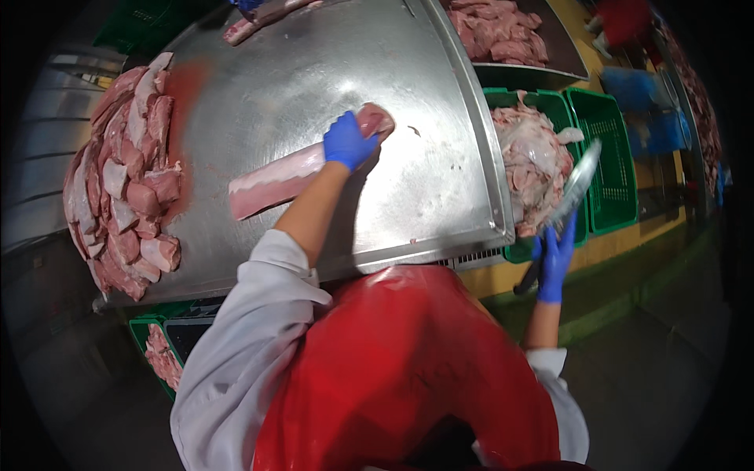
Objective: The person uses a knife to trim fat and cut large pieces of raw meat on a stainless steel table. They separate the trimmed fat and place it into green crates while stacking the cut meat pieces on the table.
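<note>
**Left hand (349,143) on the meat (276,182), knife (580,182) in the right hand (556,259)**

The meat is long and pink with a white top. It lies on the metal table (275,94), under the left fingers. They are bent over it and clamped on it near one end. A short red end pokes out right of them, and the long part goes left. The right fingers are wrapped around the knife, off the table's side. Its blade points up and away from them, in front of the green bins. The scraps (530,157) sit just past the right fingers. Well left of the left fingers is a big pile (129,188) of cut pieces. Far past them is a strip (267,20).
</note>
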`<state>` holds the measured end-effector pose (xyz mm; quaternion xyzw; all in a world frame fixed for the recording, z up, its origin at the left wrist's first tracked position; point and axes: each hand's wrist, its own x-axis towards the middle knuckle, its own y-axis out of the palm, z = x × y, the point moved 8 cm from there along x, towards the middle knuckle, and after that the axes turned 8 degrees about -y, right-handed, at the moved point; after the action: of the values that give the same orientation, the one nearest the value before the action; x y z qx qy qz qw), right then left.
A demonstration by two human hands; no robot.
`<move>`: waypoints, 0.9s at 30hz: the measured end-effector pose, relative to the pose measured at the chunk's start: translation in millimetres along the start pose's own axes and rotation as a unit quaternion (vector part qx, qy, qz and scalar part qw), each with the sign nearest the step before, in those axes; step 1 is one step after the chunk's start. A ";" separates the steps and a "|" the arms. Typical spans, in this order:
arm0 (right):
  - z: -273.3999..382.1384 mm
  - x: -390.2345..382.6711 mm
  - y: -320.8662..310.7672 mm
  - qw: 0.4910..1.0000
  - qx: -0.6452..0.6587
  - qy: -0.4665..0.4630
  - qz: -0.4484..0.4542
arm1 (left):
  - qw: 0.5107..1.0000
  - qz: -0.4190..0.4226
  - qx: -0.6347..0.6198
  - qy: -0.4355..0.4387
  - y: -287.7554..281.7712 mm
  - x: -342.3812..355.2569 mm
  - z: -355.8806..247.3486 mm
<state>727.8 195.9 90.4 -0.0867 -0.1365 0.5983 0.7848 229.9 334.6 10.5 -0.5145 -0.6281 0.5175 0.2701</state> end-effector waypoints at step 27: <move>10.2 77.4 314.4 0.942 0.097 0.035 0.320 | 0.990 0.090 -0.107 0.013 -10.6 22.5 -78.3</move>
<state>455.8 354.8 14.4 -0.0706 -0.0151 0.8249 0.5607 287.0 385.3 40.9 -0.6014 -0.6272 0.4634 0.1739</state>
